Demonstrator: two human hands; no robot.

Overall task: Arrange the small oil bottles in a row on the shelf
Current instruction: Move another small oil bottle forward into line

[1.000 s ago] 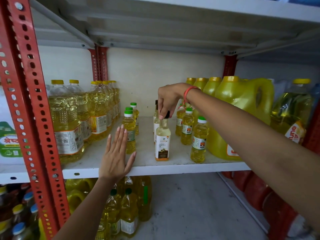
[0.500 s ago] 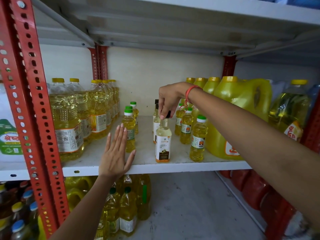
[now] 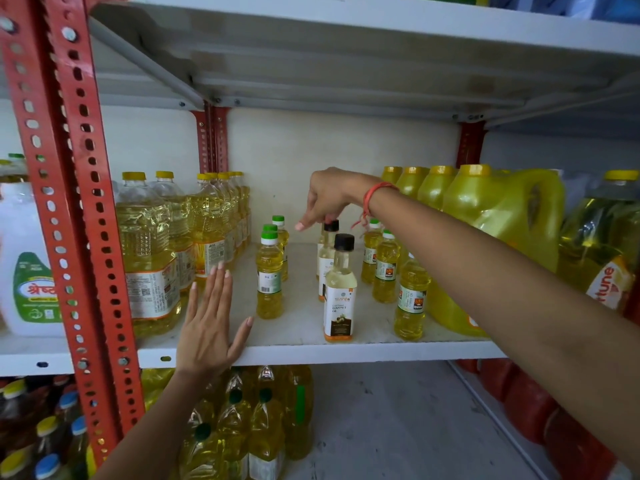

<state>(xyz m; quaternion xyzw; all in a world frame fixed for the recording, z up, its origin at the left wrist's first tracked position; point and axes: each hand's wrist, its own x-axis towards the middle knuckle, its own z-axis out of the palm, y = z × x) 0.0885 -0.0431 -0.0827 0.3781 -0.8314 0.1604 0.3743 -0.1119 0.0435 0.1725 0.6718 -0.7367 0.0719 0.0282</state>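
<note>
Small oil bottles stand on the white shelf (image 3: 381, 352). A front coconut oil bottle (image 3: 340, 289) with a black cap stands free near the edge. Behind it is a rear coconut oil bottle (image 3: 326, 261). My right hand (image 3: 327, 199) hangs over that bottle, fingertips at its black cap; whether they grip it is unclear. Left of them runs a line of green-capped yellow bottles (image 3: 269, 277). A second line (image 3: 410, 301) runs along the right. My left hand (image 3: 209, 323) lies flat and open on the shelf's front edge, holding nothing.
Large yellow-capped oil bottles (image 3: 149, 254) fill the shelf's left side and big yellow jugs (image 3: 502, 220) the right. A red perforated post (image 3: 69, 202) stands at the left, with a white jug (image 3: 27, 271) beyond it. More bottles (image 3: 242, 427) sit below.
My right hand let go of the front coconut oil bottle's cap and moved back over the rear black-capped bottle. My left hand stayed flat on the shelf edge.
</note>
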